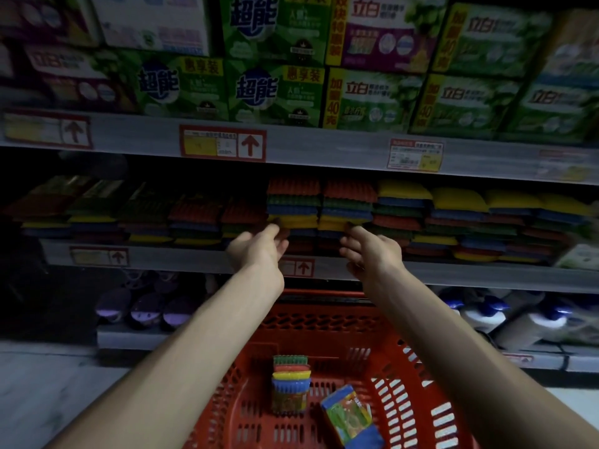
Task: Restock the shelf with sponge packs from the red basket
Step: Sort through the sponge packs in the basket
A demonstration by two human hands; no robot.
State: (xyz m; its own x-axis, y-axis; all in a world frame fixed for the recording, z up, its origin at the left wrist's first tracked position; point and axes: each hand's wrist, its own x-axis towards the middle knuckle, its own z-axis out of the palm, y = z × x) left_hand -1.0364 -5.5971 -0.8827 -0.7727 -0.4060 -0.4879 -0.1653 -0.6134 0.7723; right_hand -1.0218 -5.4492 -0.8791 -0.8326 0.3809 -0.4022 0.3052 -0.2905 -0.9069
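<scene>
Both my arms reach up to the middle shelf (194, 259), where stacks of multicoloured sponge packs stand in a row. My left hand (259, 246) touches the lower edge of one upright pack (293, 202) with its fingertips. My right hand (369, 249) touches the lower edge of the neighbouring pack (348, 205). The fingers of both hands are spread and neither hand closes around a pack. Below my arms sits the red basket (418, 384). It holds one upright sponge pack (290, 385) and one pack (351, 416) lying tilted.
Green and white detergent boxes (275, 89) fill the shelf above. More sponge stacks (460, 222) run to the right and left along the middle shelf. The bottom shelf carries purple items (146, 311) at left and white bottles (505, 315) at right. Pale floor (48, 393) lies at lower left.
</scene>
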